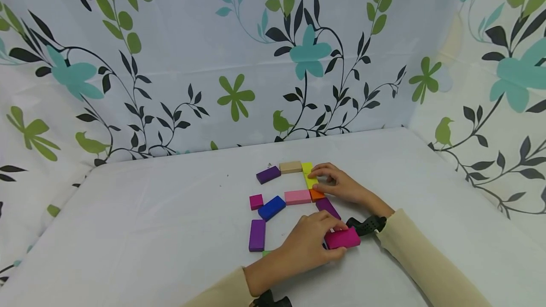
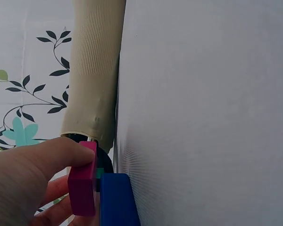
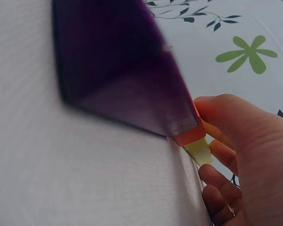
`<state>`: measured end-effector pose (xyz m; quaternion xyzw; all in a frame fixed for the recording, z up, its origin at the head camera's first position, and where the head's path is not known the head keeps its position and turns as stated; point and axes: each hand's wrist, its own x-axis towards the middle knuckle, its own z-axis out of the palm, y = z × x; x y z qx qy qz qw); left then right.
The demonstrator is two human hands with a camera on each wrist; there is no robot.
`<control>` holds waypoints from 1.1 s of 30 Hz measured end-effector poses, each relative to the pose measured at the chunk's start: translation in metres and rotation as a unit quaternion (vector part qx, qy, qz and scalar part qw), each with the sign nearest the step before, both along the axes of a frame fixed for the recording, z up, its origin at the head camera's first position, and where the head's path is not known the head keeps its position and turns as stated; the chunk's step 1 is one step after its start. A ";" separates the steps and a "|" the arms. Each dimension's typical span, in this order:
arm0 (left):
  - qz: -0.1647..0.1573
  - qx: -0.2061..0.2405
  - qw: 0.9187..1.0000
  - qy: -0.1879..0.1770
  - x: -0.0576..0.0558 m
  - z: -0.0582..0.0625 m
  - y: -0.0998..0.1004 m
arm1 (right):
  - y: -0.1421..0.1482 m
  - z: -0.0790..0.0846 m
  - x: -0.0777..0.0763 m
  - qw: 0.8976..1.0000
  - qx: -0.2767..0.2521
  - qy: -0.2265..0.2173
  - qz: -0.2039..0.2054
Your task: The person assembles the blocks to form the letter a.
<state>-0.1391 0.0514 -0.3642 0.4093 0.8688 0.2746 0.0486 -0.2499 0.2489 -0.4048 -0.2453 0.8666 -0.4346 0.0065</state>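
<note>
My left hand (image 1: 307, 240) pinches a magenta rectangular block (image 1: 342, 239) between thumb and fingers, near the lower right end of a line of coloured blocks. A dark blue block is mostly hidden behind it in the head view; in the left wrist view a blue block (image 2: 118, 200) stands close beside the held one. My right hand (image 1: 343, 185) rests with loosely bent fingers at the yellow block (image 1: 310, 176), its thumb by the orange block (image 1: 316, 195). In the right wrist view a purple block (image 3: 127, 70) looms nearest, with the orange block's end (image 3: 191, 135) behind it.
Several blocks lie on the white table (image 1: 149, 221): purple (image 1: 268, 175), tan (image 1: 290, 167), pink (image 1: 297, 197), small magenta (image 1: 256, 202), blue (image 1: 271, 208), another purple (image 1: 257, 235), and a green one (image 1: 266, 253) partly behind the left wrist. Patterned cloth (image 1: 187, 60) hangs behind.
</note>
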 end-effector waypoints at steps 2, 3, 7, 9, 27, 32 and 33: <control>-0.003 -0.011 1.000 0.004 0.000 -0.001 0.001 | -0.001 0.000 0.000 1.000 -0.001 -0.005 -0.001; -0.005 -0.017 1.000 0.007 0.000 -0.002 0.002 | -0.001 0.001 0.000 1.000 -0.002 -0.007 -0.002; -0.011 -0.034 0.999 0.006 -0.001 -0.003 0.002 | -0.002 0.002 0.000 1.000 -0.004 -0.013 -0.004; -0.014 -0.039 0.999 0.004 -0.001 -0.003 0.002 | -0.002 0.002 0.000 1.000 -0.003 -0.014 -0.006; -0.007 -0.061 0.998 -0.005 -0.001 -0.003 0.003 | -0.004 0.004 0.003 1.000 0.006 -0.008 -0.010; -0.005 -0.061 0.998 -0.002 -0.001 -0.003 0.002 | -0.002 0.003 0.002 1.000 0.004 -0.012 -0.009; -0.005 -0.061 0.998 -0.001 -0.001 -0.003 0.002 | -0.002 0.003 0.001 1.000 0.004 -0.012 -0.008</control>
